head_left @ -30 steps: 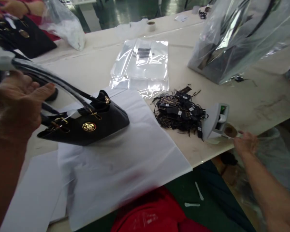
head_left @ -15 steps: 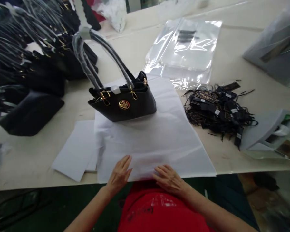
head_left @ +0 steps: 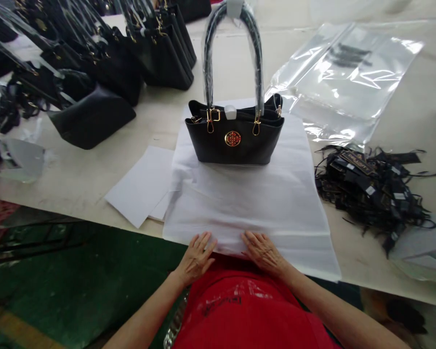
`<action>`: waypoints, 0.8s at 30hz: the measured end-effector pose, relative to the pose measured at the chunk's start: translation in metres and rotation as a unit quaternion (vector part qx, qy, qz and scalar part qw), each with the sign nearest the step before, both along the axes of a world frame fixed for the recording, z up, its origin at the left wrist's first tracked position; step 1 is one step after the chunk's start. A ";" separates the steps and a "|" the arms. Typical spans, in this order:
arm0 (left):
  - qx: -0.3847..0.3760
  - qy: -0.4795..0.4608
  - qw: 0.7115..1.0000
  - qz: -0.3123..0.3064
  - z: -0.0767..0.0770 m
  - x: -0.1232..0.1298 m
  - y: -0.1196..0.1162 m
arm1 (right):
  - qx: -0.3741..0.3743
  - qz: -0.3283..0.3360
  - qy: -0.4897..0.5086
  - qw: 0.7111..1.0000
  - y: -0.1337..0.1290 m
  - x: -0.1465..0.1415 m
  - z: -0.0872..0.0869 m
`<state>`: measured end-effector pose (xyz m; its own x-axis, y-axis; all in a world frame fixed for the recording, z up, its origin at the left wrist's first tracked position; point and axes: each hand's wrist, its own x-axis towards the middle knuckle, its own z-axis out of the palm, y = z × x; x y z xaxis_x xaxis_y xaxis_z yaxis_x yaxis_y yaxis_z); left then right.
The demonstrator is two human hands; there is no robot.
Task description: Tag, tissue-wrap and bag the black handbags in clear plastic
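A black handbag point(head_left: 240, 151) with a round gold emblem stands upright on a stack of thin white sheets point(head_left: 247, 198). Clear plastic wraps its two raised handles. Flat on the near edge of the sheets lies my left hand point(head_left: 197, 257), fingers stretched out and holding nothing. My right hand point(head_left: 263, 250) rests on the same edge a little to the right, its fingers also extended. Both hands are apart from the bag.
More black handbags point(head_left: 94, 114) crowd the table's left side. White cards point(head_left: 141, 186) lie left of the sheets. Clear plastic bags point(head_left: 363, 77) are at the back right, with a heap of black hang tags point(head_left: 370, 186) nearer. The table's front edge runs beside my body.
The camera view has turned, so the table and its things appear shifted and the handbag now faces me squarely. Both hands stay at the near edge of the sheets.
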<state>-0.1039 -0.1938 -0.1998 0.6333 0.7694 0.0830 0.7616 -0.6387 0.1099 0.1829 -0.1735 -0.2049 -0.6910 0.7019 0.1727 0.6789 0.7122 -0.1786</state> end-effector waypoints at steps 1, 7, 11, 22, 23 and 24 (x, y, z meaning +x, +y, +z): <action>-0.006 0.005 1.000 0.001 -0.001 0.003 0.002 | 0.010 0.013 -0.004 1.000 -0.001 -0.001 0.000; -0.013 0.020 0.999 0.023 -0.004 0.003 0.017 | -0.003 0.053 -0.015 0.998 0.003 -0.005 -0.005; 0.006 0.011 1.000 0.028 -0.002 -0.001 0.021 | -0.013 0.032 -0.014 0.999 0.018 -0.004 -0.004; -0.037 -0.042 0.995 0.077 -0.007 0.040 0.041 | -0.144 -0.013 0.022 0.989 0.046 -0.003 0.010; -0.041 -0.041 0.994 0.089 -0.008 0.041 0.048 | -0.166 -0.017 0.035 0.985 0.048 -0.002 0.013; -0.047 -0.040 0.993 0.096 -0.007 0.042 0.055 | -0.184 -0.022 0.051 0.981 0.048 -0.001 0.016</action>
<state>-0.0614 -0.1390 -0.2071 0.4680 0.8824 0.0492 0.8549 -0.4661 0.2280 0.1820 -0.1251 -0.1893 -0.6507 0.7587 -0.0313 0.6733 0.5573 -0.4860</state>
